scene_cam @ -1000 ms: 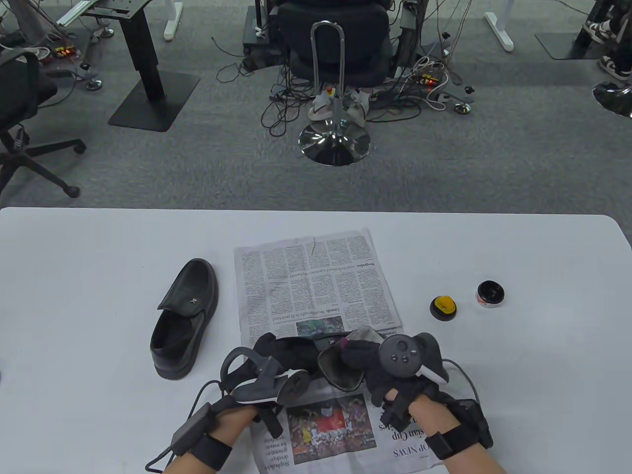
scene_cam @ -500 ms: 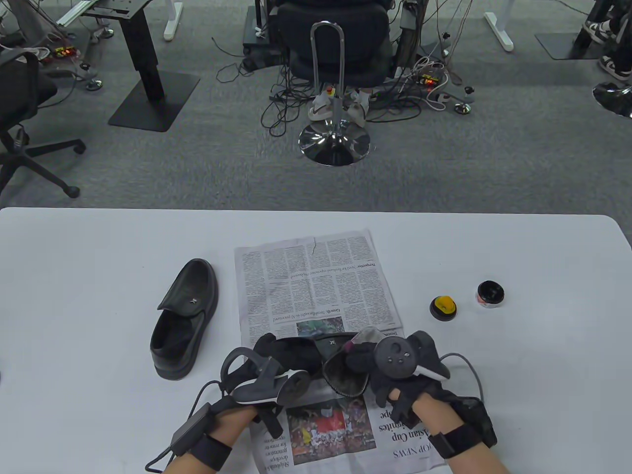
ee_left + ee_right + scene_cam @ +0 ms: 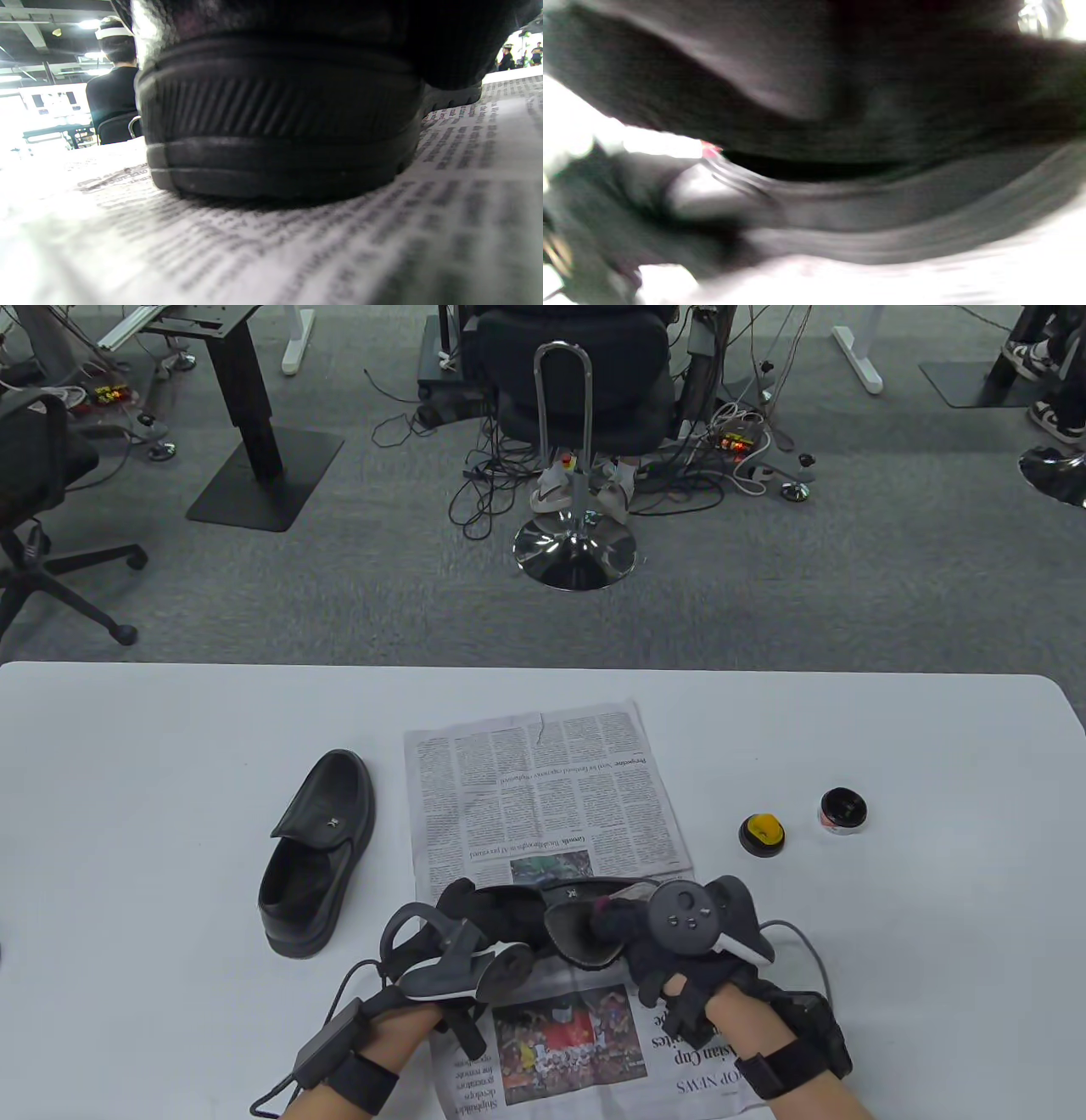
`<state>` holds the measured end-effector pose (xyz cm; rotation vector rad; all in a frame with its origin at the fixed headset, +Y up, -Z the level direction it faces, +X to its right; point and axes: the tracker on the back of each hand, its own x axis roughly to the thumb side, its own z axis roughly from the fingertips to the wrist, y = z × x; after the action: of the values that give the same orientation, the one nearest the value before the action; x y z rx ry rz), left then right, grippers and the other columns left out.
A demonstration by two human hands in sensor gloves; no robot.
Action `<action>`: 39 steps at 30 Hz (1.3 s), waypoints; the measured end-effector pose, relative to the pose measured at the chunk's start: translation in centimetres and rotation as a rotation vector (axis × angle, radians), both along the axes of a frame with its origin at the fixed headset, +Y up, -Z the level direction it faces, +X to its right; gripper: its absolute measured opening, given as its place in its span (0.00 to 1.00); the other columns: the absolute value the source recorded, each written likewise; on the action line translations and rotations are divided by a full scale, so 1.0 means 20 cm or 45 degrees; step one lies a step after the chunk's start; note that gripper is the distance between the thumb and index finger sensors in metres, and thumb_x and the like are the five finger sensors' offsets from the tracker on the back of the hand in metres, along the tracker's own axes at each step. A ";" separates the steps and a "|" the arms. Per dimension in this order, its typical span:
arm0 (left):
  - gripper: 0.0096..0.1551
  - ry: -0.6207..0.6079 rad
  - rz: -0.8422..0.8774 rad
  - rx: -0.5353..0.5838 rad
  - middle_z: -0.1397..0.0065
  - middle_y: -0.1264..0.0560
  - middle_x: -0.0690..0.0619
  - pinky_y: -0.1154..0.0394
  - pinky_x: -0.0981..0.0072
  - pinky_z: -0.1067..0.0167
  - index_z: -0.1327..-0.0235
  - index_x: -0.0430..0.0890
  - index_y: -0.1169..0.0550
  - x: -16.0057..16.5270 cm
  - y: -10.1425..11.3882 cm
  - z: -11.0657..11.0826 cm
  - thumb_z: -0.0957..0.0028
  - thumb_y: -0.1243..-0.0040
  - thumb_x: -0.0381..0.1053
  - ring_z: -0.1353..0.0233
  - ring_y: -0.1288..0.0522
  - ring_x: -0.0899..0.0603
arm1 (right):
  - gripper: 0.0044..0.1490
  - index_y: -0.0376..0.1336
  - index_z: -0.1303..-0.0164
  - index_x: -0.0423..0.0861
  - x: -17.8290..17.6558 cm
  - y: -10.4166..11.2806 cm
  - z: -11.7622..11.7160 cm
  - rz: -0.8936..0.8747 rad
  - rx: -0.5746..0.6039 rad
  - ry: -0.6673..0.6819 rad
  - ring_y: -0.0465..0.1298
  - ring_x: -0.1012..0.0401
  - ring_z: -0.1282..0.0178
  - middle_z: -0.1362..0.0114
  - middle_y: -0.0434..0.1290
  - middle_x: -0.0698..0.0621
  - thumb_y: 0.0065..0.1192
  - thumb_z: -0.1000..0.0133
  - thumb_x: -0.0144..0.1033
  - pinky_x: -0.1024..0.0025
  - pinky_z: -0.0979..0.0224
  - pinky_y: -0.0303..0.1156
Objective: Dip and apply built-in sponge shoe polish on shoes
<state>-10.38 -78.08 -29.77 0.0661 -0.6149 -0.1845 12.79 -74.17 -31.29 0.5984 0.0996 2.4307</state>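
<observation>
While seemingly toe-rightward, shoe [image 3: 570, 906] crosswise on newspaper [image 3: 543, 797]

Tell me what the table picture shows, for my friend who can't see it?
Two gloved hands, left and right, hold a black shoe on newspaper. Another shoe sits left; two small polish tins sit right.

Grey carpet [image 3: 848, 585], cabled desks, chairs [image 3: 34, 500]

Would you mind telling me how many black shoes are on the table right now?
2. One shoe lies on the bare table left of the newspaper; the other shoe sits on the newspaper between the left hand and right hand.
</observation>
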 end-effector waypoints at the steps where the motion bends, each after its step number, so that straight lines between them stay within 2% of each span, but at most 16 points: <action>1: 0.16 0.003 0.003 -0.002 0.60 0.19 0.67 0.34 0.38 0.27 0.56 0.68 0.21 0.00 0.00 0.00 0.55 0.37 0.69 0.47 0.23 0.53 | 0.23 0.79 0.51 0.45 0.01 0.00 0.00 0.125 0.116 -0.082 0.83 0.42 0.43 0.40 0.79 0.41 0.72 0.57 0.21 0.50 0.48 0.83; 3: 0.16 0.008 0.002 -0.001 0.60 0.19 0.67 0.35 0.38 0.27 0.56 0.68 0.22 0.01 0.00 0.00 0.55 0.36 0.69 0.47 0.23 0.53 | 0.24 0.77 0.50 0.51 -0.01 -0.01 0.00 0.508 0.357 -0.081 0.85 0.49 0.44 0.40 0.80 0.47 0.71 0.57 0.29 0.61 0.50 0.87; 5: 0.16 0.008 -0.002 0.001 0.60 0.19 0.67 0.34 0.38 0.27 0.56 0.68 0.22 0.00 0.00 0.00 0.55 0.37 0.70 0.47 0.23 0.53 | 0.25 0.77 0.49 0.51 -0.05 0.00 0.03 0.411 0.258 0.010 0.84 0.48 0.44 0.40 0.79 0.47 0.71 0.57 0.29 0.61 0.49 0.87; 6: 0.17 0.005 -0.002 0.000 0.60 0.19 0.67 0.34 0.38 0.27 0.56 0.68 0.22 0.00 0.00 0.00 0.55 0.37 0.70 0.47 0.23 0.53 | 0.25 0.77 0.49 0.50 -0.05 0.00 0.03 0.168 0.147 0.080 0.84 0.47 0.44 0.40 0.79 0.46 0.71 0.57 0.28 0.61 0.50 0.87; 8: 0.17 -0.001 -0.002 0.000 0.60 0.19 0.67 0.34 0.38 0.27 0.56 0.68 0.22 0.00 0.00 0.00 0.55 0.37 0.70 0.47 0.23 0.53 | 0.24 0.78 0.49 0.44 -0.05 -0.01 0.03 -0.038 0.029 0.046 0.82 0.41 0.43 0.39 0.78 0.40 0.72 0.56 0.21 0.52 0.49 0.84; 11: 0.16 0.008 0.001 -0.003 0.60 0.19 0.67 0.35 0.38 0.27 0.56 0.68 0.22 0.01 0.00 0.00 0.55 0.37 0.69 0.47 0.23 0.53 | 0.25 0.76 0.47 0.51 -0.07 -0.03 0.03 0.466 0.395 -0.046 0.84 0.47 0.42 0.38 0.78 0.46 0.70 0.56 0.27 0.60 0.46 0.86; 13: 0.17 0.009 -0.003 -0.001 0.60 0.19 0.67 0.35 0.38 0.27 0.56 0.68 0.22 0.01 0.00 0.00 0.55 0.37 0.69 0.47 0.23 0.53 | 0.26 0.74 0.44 0.50 -0.10 -0.03 0.07 0.374 0.361 0.041 0.82 0.47 0.38 0.36 0.76 0.47 0.68 0.54 0.30 0.58 0.41 0.84; 15: 0.17 0.002 -0.003 -0.001 0.60 0.19 0.67 0.35 0.38 0.27 0.56 0.68 0.22 0.00 0.00 0.00 0.55 0.37 0.70 0.48 0.23 0.53 | 0.26 0.74 0.43 0.48 -0.10 -0.05 0.07 -0.028 0.182 0.084 0.79 0.44 0.36 0.35 0.75 0.44 0.68 0.53 0.26 0.51 0.39 0.80; 16: 0.16 0.002 -0.002 -0.001 0.60 0.19 0.67 0.35 0.38 0.27 0.56 0.68 0.22 0.00 0.00 0.00 0.55 0.37 0.70 0.47 0.23 0.53 | 0.26 0.75 0.43 0.46 -0.10 -0.05 0.06 -0.021 0.163 0.053 0.78 0.42 0.34 0.34 0.75 0.42 0.68 0.53 0.23 0.46 0.37 0.76; 18: 0.17 0.004 -0.004 0.000 0.60 0.19 0.68 0.35 0.38 0.27 0.56 0.68 0.22 0.00 0.00 0.00 0.55 0.37 0.70 0.48 0.23 0.53 | 0.27 0.72 0.40 0.51 -0.10 -0.08 0.03 0.336 0.329 -0.025 0.75 0.41 0.31 0.33 0.74 0.45 0.66 0.51 0.26 0.41 0.31 0.70; 20: 0.17 0.006 -0.004 0.001 0.60 0.19 0.68 0.35 0.39 0.26 0.56 0.68 0.22 0.00 0.00 0.00 0.55 0.37 0.70 0.48 0.22 0.53 | 0.29 0.67 0.36 0.54 -0.11 -0.10 0.04 0.508 0.388 -0.019 0.75 0.44 0.29 0.31 0.71 0.48 0.62 0.50 0.32 0.46 0.30 0.71; 24: 0.17 0.008 -0.003 0.004 0.60 0.18 0.68 0.35 0.39 0.26 0.56 0.69 0.22 0.00 0.00 0.00 0.55 0.37 0.70 0.48 0.22 0.54 | 0.30 0.67 0.34 0.47 -0.09 -0.13 0.03 -0.097 0.081 0.119 0.69 0.40 0.26 0.28 0.68 0.41 0.63 0.50 0.23 0.42 0.28 0.64; 28: 0.17 0.011 -0.006 0.007 0.60 0.18 0.69 0.35 0.39 0.26 0.56 0.68 0.22 0.01 0.00 0.00 0.55 0.37 0.70 0.48 0.21 0.54 | 0.31 0.66 0.35 0.50 -0.10 -0.13 0.00 0.533 0.400 -0.035 0.72 0.45 0.28 0.29 0.68 0.45 0.62 0.51 0.28 0.48 0.30 0.71; 32: 0.17 0.007 -0.008 0.007 0.60 0.18 0.69 0.35 0.39 0.26 0.56 0.69 0.22 0.00 0.00 0.00 0.55 0.37 0.71 0.48 0.22 0.54 | 0.31 0.68 0.35 0.46 -0.09 -0.12 0.02 0.051 0.164 0.083 0.71 0.41 0.27 0.29 0.68 0.41 0.63 0.52 0.23 0.44 0.29 0.67; 36: 0.17 0.020 -0.012 0.007 0.60 0.19 0.68 0.35 0.39 0.26 0.56 0.68 0.22 0.02 0.00 0.00 0.55 0.37 0.70 0.48 0.22 0.54 | 0.31 0.67 0.35 0.49 -0.09 -0.12 -0.01 0.527 0.377 -0.060 0.72 0.43 0.28 0.29 0.69 0.43 0.62 0.52 0.26 0.47 0.31 0.71; 39: 0.17 0.017 -0.012 0.007 0.60 0.19 0.69 0.35 0.39 0.26 0.56 0.68 0.22 0.01 0.00 0.00 0.55 0.37 0.70 0.48 0.22 0.54 | 0.31 0.67 0.35 0.48 -0.11 -0.11 0.04 0.220 0.248 0.067 0.73 0.43 0.28 0.29 0.69 0.43 0.62 0.52 0.27 0.47 0.30 0.71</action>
<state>-10.13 -77.99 -29.72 0.0672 -0.6018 -0.1958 10.58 -76.38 -30.53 0.7690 -0.0682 2.6114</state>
